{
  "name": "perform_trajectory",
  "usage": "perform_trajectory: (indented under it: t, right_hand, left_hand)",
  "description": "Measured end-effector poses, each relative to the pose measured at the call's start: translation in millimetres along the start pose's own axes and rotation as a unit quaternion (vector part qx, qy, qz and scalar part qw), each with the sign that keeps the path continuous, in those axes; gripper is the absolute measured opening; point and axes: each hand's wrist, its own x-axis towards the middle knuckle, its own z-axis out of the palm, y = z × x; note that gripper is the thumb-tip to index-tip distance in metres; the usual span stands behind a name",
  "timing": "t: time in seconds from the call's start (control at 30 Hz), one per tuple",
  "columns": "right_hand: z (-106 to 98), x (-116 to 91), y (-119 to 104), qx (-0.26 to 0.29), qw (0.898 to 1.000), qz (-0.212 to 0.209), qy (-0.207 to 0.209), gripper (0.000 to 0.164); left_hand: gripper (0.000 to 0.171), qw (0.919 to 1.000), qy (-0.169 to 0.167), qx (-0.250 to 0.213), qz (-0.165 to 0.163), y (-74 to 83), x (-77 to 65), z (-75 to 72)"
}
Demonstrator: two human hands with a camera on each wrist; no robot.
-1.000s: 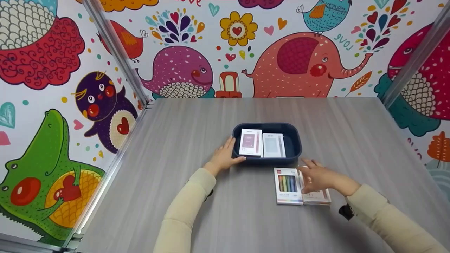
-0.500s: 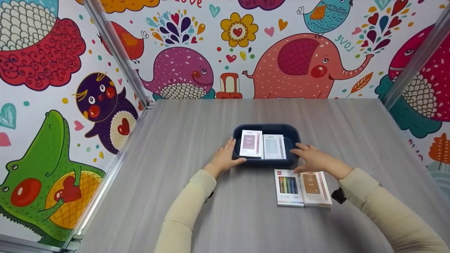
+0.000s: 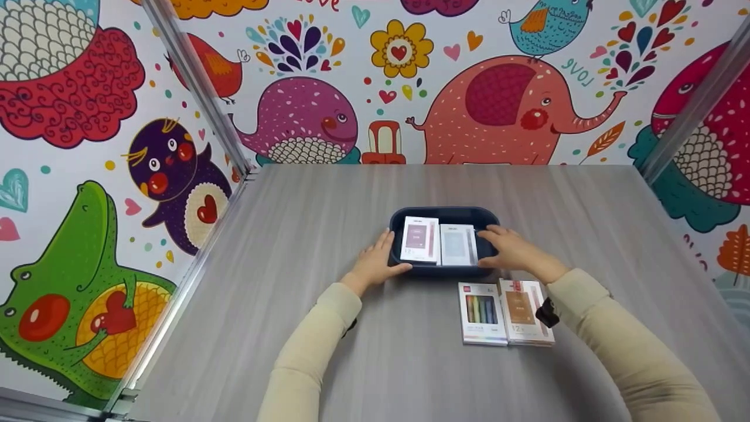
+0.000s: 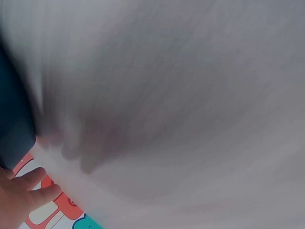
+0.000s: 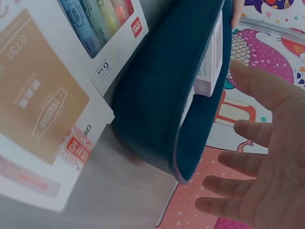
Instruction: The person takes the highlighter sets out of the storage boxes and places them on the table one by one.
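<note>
- Tray: stood on the table, 6 o'clock being its near side; it looked stiff, smooth and light, best gripped by the rim at 9 and 3.
- Left hand: fingers lay extended against the 9 o'clock end, clasping nothing.
- Right hand: fingers were straight and free at 3; I could not confirm contact.
- Marker box, brown-panel box: lay outside towards 5; likely firm card, suiting a side-edge grip.
- Purple-panel box, grey-panel box: sat inside; corners probably crushable.
</note>
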Motion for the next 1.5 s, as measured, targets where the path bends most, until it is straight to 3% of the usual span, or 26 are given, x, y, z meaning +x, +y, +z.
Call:
perform_trajectory:
  t: [0.2,0.4,0.67,1.17,1.5]
  right_hand:
    - [7.3,17.9,4.3,-0.003,1.0,0.0,0.018,0.07]
    - [14.3,31.9,0.8,0.023,0.999,0.03,0.009,0.073]
    - [32.1,54.2,-12.1,-0.005,0.998,0.049,0.032,0.071]
    - [57.1,67.7,-19.7,0.048,0.993,0.109,0.01,0.076]
    - [55.9,70.8,-25.7,0.068,0.987,0.144,-0.002,0.072]
  left_hand:
    - [0.096,1.0,0.002,0.0,0.004,-0.1,0.0,0.3]
    - [0.096,1.0,0.0,-0.003,0.003,-0.1,-0.4,0.4]
    - [0.096,1.0,0.002,-0.007,0.002,-0.3,-0.8,-0.6]
    - [0.095,1.0,0.005,0.003,0.002,-0.4,1.2,2.3]
    - [0.096,1.0,0.005,0.001,0.001,-1.0,1.6,3.3]
